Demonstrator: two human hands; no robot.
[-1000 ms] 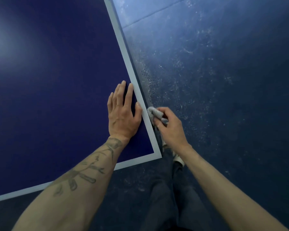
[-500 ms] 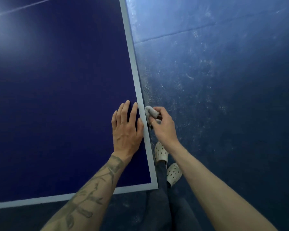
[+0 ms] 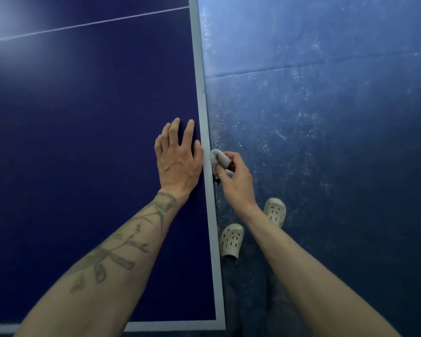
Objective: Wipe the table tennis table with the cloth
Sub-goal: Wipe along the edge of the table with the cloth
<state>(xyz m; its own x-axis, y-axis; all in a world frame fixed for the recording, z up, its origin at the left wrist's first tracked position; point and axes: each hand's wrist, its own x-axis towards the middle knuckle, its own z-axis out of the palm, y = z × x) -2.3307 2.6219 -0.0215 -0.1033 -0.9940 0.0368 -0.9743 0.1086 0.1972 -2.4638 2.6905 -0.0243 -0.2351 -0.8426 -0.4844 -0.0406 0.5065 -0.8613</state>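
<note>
Head view: cloth at the table's side edge.
Bunched pale cloth (image 3: 216, 158) is pinched by the right hand (image 3: 236, 181) against the table tennis table (image 3: 83, 142) rim; left hand (image 3: 178, 161) lies flat, fingers straight, just beside; perforated clogs (image 3: 231, 239) on scuffed blue floor (image 3: 326, 142).

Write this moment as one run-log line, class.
left hand: flat on table | right hand: holds cloth at table's side edge | stage: edge wipe

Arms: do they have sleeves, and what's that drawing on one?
No sleeves: both arms are bare. The left forearm has a dark tattoo of a leafy branch; the right forearm has none. The left hand and right hand wear no gloves.
</note>
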